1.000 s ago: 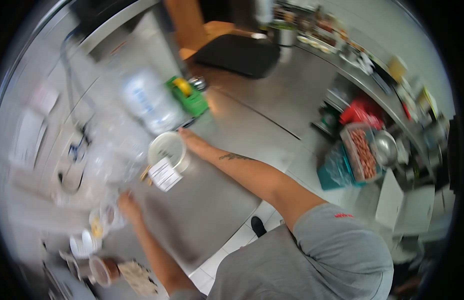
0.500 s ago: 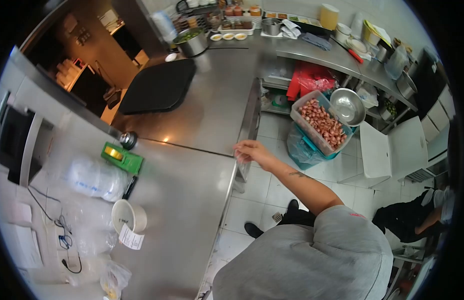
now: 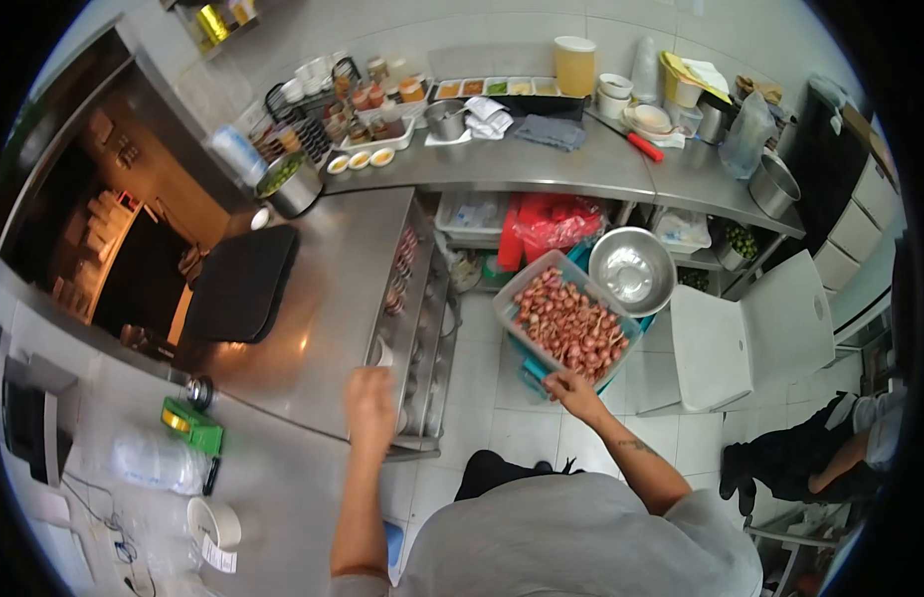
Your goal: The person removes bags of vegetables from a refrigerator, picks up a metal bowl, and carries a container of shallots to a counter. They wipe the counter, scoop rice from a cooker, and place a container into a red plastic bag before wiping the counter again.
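My left hand [image 3: 370, 406] is over the edge of the steel counter [image 3: 318, 269]. It is smeared by motion, so its fingers do not show clearly. Just beyond it, a white cup [image 3: 384, 352] shows in the shelving below the counter edge. My right hand [image 3: 575, 394] is by the near rim of a clear plastic bin [image 3: 504, 316], its fingers loosely bent and apart, with nothing seen in them. Reddish shallots [image 3: 571, 323] fill the bin. A steel bowl [image 3: 633, 271] leans at the bin's far right corner.
A black tray [image 3: 241, 284] lies on the counter, near a pot of green produce [image 3: 291, 187]. Along the back counter are sauce cups [image 3: 360, 160] and a red-handled knife [image 3: 643, 146]. A white chair [image 3: 701, 348] stands right of the bin, and another person [image 3: 805, 448] is farther right.
My view has swung right and up toward the back counter. My left hand has come into view over the counter edge; my right hand has moved from beside the counter to the shallot bin.
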Demonstrator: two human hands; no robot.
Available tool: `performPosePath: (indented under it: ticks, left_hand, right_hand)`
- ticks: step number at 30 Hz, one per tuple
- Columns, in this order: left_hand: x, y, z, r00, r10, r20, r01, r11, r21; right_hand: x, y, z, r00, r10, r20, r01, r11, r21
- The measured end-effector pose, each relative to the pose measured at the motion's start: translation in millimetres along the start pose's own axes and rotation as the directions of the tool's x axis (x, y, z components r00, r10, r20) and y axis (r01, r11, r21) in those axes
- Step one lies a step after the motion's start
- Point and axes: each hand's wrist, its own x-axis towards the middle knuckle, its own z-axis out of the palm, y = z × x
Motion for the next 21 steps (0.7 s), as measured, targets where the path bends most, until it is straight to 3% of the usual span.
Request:
performPosePath:
  ticks: [2, 4, 6, 8, 11, 14, 17, 18, 21]
  left_hand:
    - [43, 17, 65, 0.983, 0.13, 0.13, -0.114, 0.986, -0.124]
    - [84, 13, 140, 0.955, 0.255, 0.155, -0.222, 0.954, -0.202]
    - [124, 5, 219, 0.935, 0.293, 0.199, -0.229, 0.928, -0.293]
    - [166, 4, 293, 0.892, 0.289, 0.346, -0.133, 0.902, -0.41]
    - [224, 8, 402, 0.851, 0.294, 0.436, -0.076, 0.89, -0.451]
    - [268, 9, 505, 0.873, 0.342, 0.347, -0.196, 0.898, -0.394]
    - [306, 16, 582, 0.808, 0.329, 0.488, -0.201, 0.934, -0.296]
    - [306, -2, 639, 0.773, 0.249, 0.584, -0.222, 0.968, -0.119]
    - [315, -14, 684, 0.645, 0.214, 0.733, -0.356, 0.934, 0.04]
  right_hand:
    - [-2, -5, -28, 0.995, 0.04, -0.086, -0.041, 0.999, -0.007]
    - [3, -1, -46, 0.98, 0.065, -0.191, -0.058, 0.997, 0.042]
    - [19, 12, -54, 0.943, 0.086, -0.323, -0.039, 0.988, 0.15]
    - [31, 14, -56, 0.902, 0.144, -0.407, -0.105, 0.988, 0.117]
    - [53, 18, -60, 0.836, 0.199, -0.511, -0.18, 0.98, 0.088]
    - [71, 20, -56, 0.779, 0.304, -0.549, -0.316, 0.946, 0.077]
    - [96, 0, -57, 0.717, 0.434, -0.546, -0.409, 0.896, 0.174]
    - [103, -5, -57, 0.707, 0.425, -0.565, -0.407, 0.898, 0.166]
    - [117, -15, -60, 0.685, 0.458, -0.566, -0.436, 0.881, 0.185]
